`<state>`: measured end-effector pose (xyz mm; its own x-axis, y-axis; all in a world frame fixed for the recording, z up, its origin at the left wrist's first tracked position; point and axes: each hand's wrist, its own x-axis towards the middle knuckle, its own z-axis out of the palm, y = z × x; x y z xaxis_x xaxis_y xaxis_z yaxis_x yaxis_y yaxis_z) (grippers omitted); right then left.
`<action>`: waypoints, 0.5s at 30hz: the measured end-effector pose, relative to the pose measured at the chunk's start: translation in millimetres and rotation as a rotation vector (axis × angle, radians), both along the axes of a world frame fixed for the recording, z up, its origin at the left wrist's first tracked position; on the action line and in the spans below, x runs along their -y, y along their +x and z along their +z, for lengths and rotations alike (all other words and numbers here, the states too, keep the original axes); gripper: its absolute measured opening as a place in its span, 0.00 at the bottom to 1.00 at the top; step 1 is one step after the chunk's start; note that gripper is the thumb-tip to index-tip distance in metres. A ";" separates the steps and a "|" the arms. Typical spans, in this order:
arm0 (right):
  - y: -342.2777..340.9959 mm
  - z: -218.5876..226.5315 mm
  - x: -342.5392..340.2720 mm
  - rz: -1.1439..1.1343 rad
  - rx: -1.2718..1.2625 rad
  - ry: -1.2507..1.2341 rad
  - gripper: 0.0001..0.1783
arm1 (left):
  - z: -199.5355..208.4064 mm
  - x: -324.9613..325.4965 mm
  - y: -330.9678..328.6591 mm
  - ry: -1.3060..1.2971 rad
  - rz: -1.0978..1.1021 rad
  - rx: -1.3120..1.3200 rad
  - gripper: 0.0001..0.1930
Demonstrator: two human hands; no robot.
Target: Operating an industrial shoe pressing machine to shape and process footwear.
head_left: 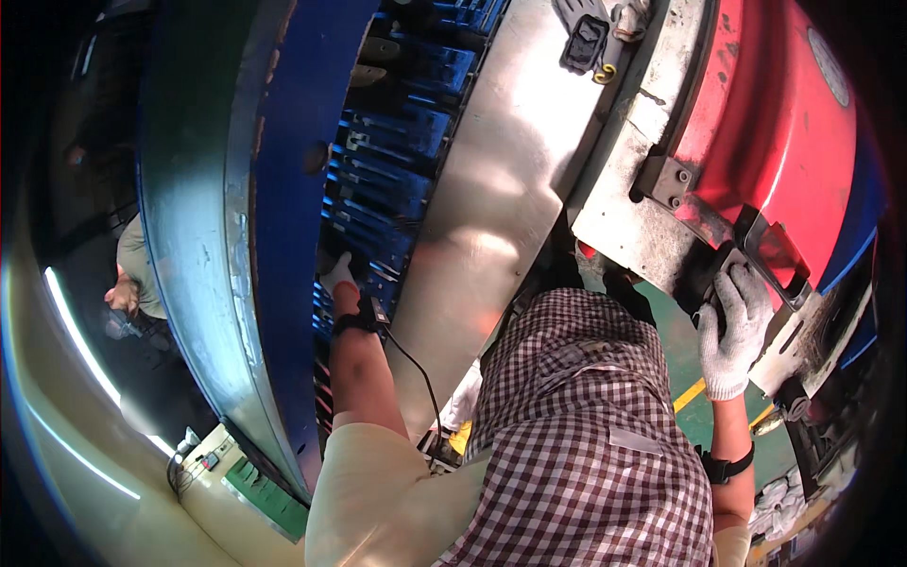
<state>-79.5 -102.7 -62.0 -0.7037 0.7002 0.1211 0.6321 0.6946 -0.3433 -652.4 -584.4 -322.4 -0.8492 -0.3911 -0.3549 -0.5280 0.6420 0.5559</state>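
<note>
My left hand, in a pale glove, reaches in among the blue-lit metal slots of a machine on my left. Shadow covers its fingertips, so whatever they touch is hidden. On the other side, my right hand wears a white knit glove and has its fingers curled over a dark, flat block-shaped part. That part sits below the corner of a red machine cover, beside a black metal bracket.
A smooth metal plate runs between the slots and the red machine. Gloves and a black item lie at its far end. A thick blue beam rises left of the slots. Another person is at far left. A cable trails from my left wrist.
</note>
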 end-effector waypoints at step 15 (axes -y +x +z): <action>-3.5 20.4 -8.1 0.038 -0.195 -0.073 0.20 | 150.5 -135.8 203.9 1.401 0.153 0.454 0.29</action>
